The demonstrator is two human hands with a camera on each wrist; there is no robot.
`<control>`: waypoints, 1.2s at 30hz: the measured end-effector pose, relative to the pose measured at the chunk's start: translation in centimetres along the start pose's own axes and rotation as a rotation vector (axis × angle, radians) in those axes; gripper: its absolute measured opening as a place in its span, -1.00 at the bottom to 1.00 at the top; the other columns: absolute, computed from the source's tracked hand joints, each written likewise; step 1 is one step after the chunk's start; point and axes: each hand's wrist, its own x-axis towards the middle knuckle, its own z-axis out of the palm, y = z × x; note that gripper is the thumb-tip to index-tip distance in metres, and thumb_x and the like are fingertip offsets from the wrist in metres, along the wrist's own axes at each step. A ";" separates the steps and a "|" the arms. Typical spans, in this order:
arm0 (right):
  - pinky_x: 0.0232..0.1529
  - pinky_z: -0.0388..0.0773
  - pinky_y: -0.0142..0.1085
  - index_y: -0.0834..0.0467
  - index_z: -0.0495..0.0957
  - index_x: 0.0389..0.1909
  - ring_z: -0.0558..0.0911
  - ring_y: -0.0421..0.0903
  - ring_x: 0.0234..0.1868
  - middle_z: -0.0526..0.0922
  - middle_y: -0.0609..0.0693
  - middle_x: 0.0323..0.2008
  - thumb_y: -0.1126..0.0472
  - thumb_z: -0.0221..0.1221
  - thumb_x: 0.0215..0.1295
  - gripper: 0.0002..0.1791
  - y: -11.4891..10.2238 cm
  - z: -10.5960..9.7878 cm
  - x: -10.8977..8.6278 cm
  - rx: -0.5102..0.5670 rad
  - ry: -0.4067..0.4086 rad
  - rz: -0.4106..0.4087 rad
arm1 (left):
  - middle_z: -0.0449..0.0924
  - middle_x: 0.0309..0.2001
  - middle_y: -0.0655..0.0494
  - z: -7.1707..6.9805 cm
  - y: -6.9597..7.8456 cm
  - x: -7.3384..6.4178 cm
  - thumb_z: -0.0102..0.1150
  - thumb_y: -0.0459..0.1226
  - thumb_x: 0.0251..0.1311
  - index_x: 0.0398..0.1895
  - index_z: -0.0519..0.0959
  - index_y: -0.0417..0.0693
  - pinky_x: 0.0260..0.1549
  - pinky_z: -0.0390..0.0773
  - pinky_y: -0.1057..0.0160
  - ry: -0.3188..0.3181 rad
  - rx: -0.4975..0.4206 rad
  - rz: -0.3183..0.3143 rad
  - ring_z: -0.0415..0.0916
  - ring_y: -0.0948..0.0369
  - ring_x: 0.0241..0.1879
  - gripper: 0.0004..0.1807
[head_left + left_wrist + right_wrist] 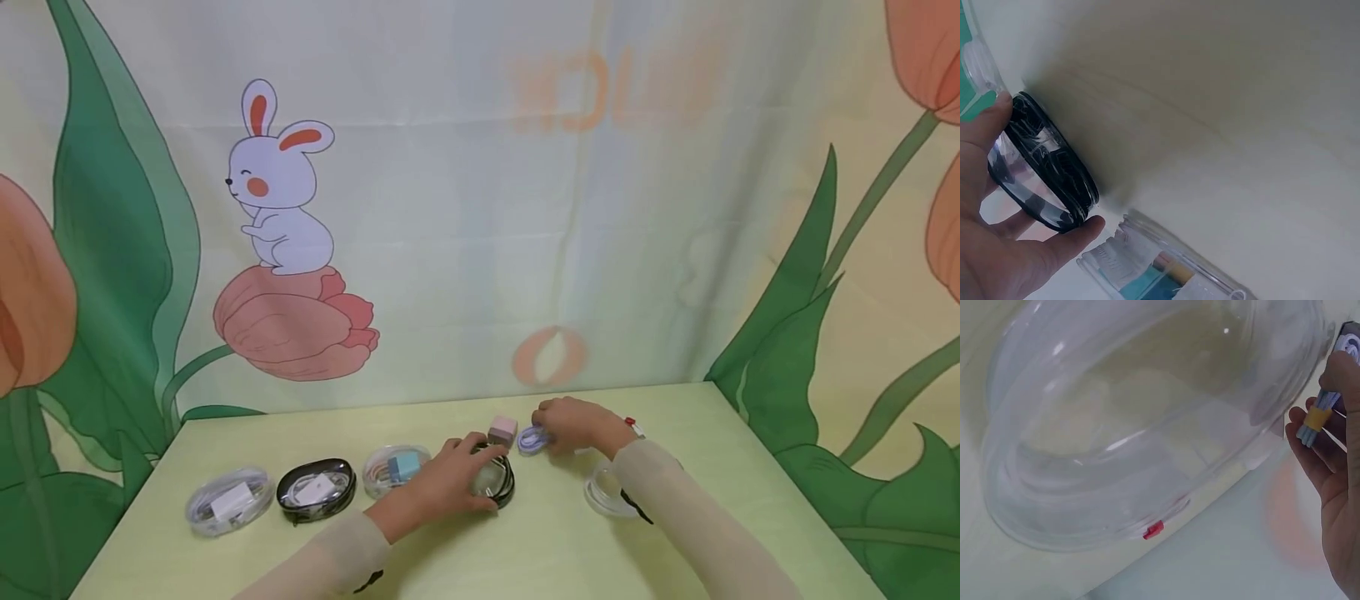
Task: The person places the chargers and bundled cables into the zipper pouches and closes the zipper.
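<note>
My left hand (450,479) grips a small clear pouch with black trim (508,493) on the table. In the left wrist view, fingertips span both ends of this pouch (1054,165), and dark contents show through it. Toward the back of the table, my right hand (573,423) pinches a coiled lavender charging cable (533,439). A yellow tie (1318,417) binds the cable in the right wrist view. Between the two hands sits a pink charger plug (502,429).
An oval clear pouch (1085,506) with a red zipper pull (1154,530) lies under my right forearm. Left of my left hand stand a clear pouch with a blue plug (405,467), a black-trimmed pouch (316,506) and another clear pouch (197,518). A printed curtain (450,250) hangs behind.
</note>
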 end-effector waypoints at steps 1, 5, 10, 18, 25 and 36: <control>-0.11 0.62 -0.19 0.11 0.62 -0.10 0.62 -0.10 -0.23 0.63 -0.05 -0.21 0.22 0.44 0.02 -0.62 -0.1 -0.2 -0.1 -0.007 -0.008 0.006 | 0.29 0.40 -0.06 0.0 0.0 0.0 0.49 0.13 0.05 0.47 0.36 0.22 -0.13 0.65 -0.18 0.002 0.002 0.000 0.33 -0.24 0.28 -0.11; -0.01 0.62 -0.18 0.10 0.61 -0.01 0.65 -0.08 -0.13 0.67 -0.04 -0.13 0.25 0.42 0.08 -0.59 -0.4 -0.5 -0.3 -0.001 -0.057 0.002 | 0.29 0.39 -0.07 0.0 0.1 0.1 0.49 0.11 0.06 0.47 0.36 0.20 -0.08 0.63 -0.20 -0.001 0.000 0.004 0.33 -0.26 0.28 -0.12; 0.09 0.60 -0.20 0.11 0.65 0.10 0.67 -0.08 0.00 0.71 -0.04 -0.01 0.24 0.44 0.19 -0.57 -0.7 -0.7 -0.1 0.018 -0.105 -0.018 | 0.30 0.38 -0.08 0.0 0.1 0.1 0.48 0.11 0.07 0.47 0.34 0.18 -0.09 0.63 -0.20 0.004 0.000 0.026 0.34 -0.29 0.26 -0.11; 0.08 0.60 -0.27 0.12 0.70 0.10 0.70 -0.14 -0.02 0.75 -0.07 -0.01 0.08 0.49 0.14 -0.52 -1.2 -1.1 0.2 0.156 -0.112 -0.024 | 0.28 0.40 -0.10 -0.1 0.1 -0.1 0.47 0.10 0.09 0.48 0.34 0.19 -0.11 0.63 -0.21 -0.008 -0.009 0.025 0.32 -0.30 0.28 -0.12; -0.15 0.59 -0.34 0.09 0.70 0.13 0.65 -0.26 -0.26 0.78 -0.09 -0.10 0.08 0.46 0.18 -0.52 -1.0 -1.9 -0.5 0.217 -0.077 -0.028 | 0.31 0.39 -0.09 0.1 0.0 -0.1 0.49 0.13 0.04 0.46 0.37 0.21 -0.04 0.61 -0.22 0.018 0.006 0.036 0.34 -0.28 0.29 -0.12; -0.43 0.37 -0.50 0.08 0.72 0.10 0.36 -0.42 -0.56 0.81 -0.09 -0.21 0.08 0.48 0.09 -0.50 -0.8 -2.3 -1.0 0.287 0.023 -0.144 | 0.34 0.42 -0.18 0.2 -0.1 0.0 0.55 0.12 -0.06 0.45 0.40 0.19 0.17 0.50 -0.23 0.058 0.042 0.078 0.32 -0.30 0.36 -0.06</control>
